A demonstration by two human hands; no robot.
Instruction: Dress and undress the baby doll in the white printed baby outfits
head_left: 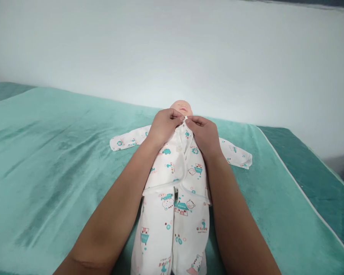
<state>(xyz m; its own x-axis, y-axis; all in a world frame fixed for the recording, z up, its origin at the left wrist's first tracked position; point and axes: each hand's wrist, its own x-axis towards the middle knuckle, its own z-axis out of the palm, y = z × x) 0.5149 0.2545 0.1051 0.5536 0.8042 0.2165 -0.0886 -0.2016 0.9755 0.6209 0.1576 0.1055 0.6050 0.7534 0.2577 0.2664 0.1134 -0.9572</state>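
Nearest, below the doll's waist: printed trousers, legs side by side and running out of view at the bottom, a narrow dark gap at the waist. Above them, on the doll's trunk, a matching shirt; its front edges overlap along the chest and part at the hem, so the trousers show between. Bare forearms run up either side of the doll, probably so that neither crosses the shirt front. Left sleeve and right sleeve stretch out sideways from the doll, seemingly laid that way to leave the chest clear; no doll hands visible at the cuffs. At the doll's neck, left hand and right hand meet almost tip to tip. Grip on both: thumb and fingers pinched together on the collar, one hand each side of the opening, which looks meant to bring the two edges level; whether a fastener sits between them, cannot tell. Doll's head just beyond, face up, lying on a green blanket that likely cushions it. Darker cloth to the doll's right. Pale wall behind.
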